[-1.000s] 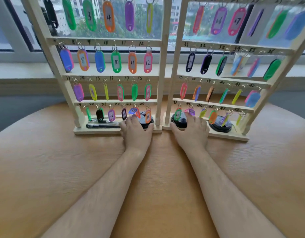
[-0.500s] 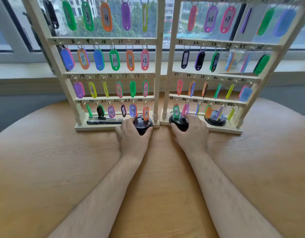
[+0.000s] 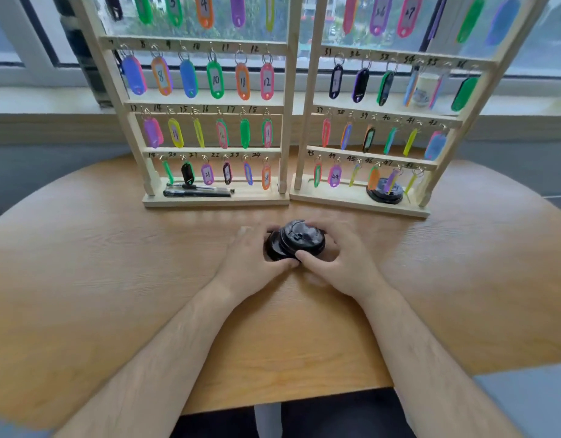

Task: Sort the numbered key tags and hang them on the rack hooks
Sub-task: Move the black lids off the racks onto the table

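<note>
Two wooden racks stand side by side at the back of the table, the left rack [image 3: 287,121] and the right rack [image 3: 307,128]. Numbered hooks on both carry several coloured key tags, such as the green tag 10 [image 3: 215,80] and the purple tag 44 [image 3: 334,176]. In the middle of the table my left hand [image 3: 252,260] and my right hand [image 3: 339,260] each hold a black round lid; the two lids [image 3: 296,243] sit stacked together between my fingers. My thumbs meet at the near rim.
A third black lid [image 3: 385,192] rests on the right rack's base, behind hanging tags. Two black pens [image 3: 197,191] lie on the left rack's base. The round wooden table [image 3: 114,279] ends near my body. A window sill runs behind the racks.
Both hands pulled back from the rack bases toward me, each bringing a black lid. The lids now sit together at the table's middle.
</note>
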